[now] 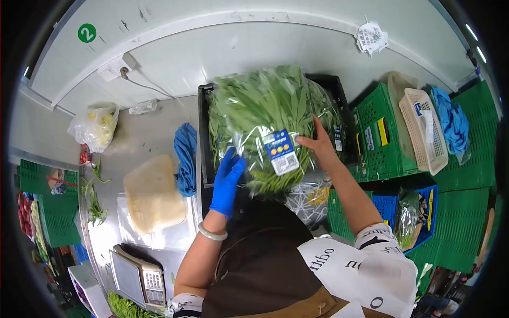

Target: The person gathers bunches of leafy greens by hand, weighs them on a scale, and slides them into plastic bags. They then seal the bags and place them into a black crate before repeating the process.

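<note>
A clear plastic bag of leafy greens [265,106] with a blue and white label [281,152] lies over a black crate [330,80] that holds more bagged greens. My left hand [228,183], in a blue glove, is at the bag's lower left edge, its fingers pressed against the plastic. At the right edge my bare right hand [319,144] grips the bag, with the thumb on top near the label. The undersides of the bag and some fingertips are hidden.
Left on the metal table [127,139] are a cutting board [154,193], a blue cloth [185,159], a scale [139,278] and a plastic bag [98,126]. On the right stand green crates [379,138], a beige basket [424,132] and a blue crate [427,222].
</note>
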A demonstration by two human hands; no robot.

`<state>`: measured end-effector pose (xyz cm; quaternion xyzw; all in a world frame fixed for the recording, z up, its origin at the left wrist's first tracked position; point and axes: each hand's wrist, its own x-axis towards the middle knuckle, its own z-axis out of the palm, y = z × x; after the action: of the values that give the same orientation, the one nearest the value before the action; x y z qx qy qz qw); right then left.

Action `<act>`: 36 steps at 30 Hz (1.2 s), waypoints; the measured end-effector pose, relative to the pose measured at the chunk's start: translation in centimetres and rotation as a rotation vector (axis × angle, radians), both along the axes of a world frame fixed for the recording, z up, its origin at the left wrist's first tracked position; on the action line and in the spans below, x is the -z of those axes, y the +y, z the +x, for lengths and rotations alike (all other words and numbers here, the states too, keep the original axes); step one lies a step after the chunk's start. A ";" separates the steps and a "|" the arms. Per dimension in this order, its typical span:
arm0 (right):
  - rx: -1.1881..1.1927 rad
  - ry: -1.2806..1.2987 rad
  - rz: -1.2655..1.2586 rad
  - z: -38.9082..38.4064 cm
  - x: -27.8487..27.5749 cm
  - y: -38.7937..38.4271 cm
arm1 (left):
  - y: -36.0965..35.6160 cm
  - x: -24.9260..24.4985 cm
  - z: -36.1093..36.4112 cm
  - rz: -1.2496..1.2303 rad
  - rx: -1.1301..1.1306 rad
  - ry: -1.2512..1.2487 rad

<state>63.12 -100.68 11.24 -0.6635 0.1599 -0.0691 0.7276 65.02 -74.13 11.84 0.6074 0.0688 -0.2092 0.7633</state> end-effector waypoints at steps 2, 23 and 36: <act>-0.068 0.211 -0.310 1.8 3.0 -3.3 | 0.8 2.6 0.0 0.078 0.009 -0.043; -0.371 -0.386 -1.467 12.2 13.4 0.4 | 17.3 11.2 -20.9 0.054 -0.685 0.342; -1.588 -0.670 -0.503 -4.6 7.7 38.3 | 21.0 15.1 -45.1 0.243 -1.375 0.377</act>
<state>58.50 -62.37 3.55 -0.6634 -0.5867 0.2314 0.4026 19.96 -53.10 -3.26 0.4607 0.5886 0.2261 0.6246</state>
